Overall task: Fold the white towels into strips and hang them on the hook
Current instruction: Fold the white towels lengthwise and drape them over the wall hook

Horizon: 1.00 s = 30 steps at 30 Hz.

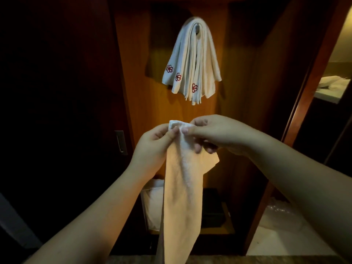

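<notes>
Head view: towel (179, 187) dangling below both hands' (152, 143) pinching grip.

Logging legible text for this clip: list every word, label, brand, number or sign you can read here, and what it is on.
No readable words, brands or numbers in this frame.
Hanging towels: three red embroidered flower-like emblems, no letters visible.
Towel held in the left hand and right hand, towel strip: plain, no marking visible.
Metal hook: no legible text; too small to tell.
</notes>
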Each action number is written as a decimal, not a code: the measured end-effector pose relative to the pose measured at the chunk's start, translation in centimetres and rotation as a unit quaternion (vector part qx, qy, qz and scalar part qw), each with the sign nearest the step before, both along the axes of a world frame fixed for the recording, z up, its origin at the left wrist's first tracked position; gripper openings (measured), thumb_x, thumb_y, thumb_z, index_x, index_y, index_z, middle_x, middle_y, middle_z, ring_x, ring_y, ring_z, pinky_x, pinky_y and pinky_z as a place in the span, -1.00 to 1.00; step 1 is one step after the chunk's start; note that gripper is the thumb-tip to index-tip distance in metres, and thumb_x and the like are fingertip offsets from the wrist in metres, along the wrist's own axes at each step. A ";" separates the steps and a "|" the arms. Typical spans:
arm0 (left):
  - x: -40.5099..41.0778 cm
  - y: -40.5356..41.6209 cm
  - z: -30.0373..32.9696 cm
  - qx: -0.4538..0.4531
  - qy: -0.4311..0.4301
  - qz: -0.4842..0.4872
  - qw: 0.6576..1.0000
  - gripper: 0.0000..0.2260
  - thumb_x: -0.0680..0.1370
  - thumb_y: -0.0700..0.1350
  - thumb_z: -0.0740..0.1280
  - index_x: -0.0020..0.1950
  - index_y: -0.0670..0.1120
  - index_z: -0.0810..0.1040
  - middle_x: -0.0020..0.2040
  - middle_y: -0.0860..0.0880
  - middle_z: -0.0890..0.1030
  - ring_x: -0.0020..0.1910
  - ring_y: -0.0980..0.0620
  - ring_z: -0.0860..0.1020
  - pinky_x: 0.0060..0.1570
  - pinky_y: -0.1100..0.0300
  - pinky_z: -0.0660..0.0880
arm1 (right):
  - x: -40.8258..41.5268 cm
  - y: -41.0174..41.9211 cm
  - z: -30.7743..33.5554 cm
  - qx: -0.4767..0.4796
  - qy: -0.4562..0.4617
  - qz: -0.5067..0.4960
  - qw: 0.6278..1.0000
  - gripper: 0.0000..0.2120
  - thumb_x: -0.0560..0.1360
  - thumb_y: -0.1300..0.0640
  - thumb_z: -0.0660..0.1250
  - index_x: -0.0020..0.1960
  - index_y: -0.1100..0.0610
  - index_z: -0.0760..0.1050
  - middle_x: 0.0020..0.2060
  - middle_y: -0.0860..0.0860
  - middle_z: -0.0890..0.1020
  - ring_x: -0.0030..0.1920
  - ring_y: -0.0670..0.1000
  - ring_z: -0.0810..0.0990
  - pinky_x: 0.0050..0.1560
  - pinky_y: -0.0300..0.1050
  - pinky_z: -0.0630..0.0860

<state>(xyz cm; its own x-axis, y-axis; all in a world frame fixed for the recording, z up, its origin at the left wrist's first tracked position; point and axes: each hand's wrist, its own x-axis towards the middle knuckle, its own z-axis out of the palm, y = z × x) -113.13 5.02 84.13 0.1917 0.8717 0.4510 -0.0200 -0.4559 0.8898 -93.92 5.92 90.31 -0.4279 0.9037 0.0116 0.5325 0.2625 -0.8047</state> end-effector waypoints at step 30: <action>-7.3 3.1 -3.0 -0.055 -0.058 0.108 0.991 -0.82 0.63 0.02 0.33 0.06 0.00 0.70 -0.06 -0.02 0.72 -0.08 0.00 0.69 -0.15 0.23 0.59 | 4.3 2.8 -4.5 0.141 -0.269 -0.119 0.945 -0.68 0.60 -0.15 0.25 0.21 0.01 0.57 -0.11 -0.16 0.53 -0.11 -0.16 0.50 -0.25 -0.29 0.34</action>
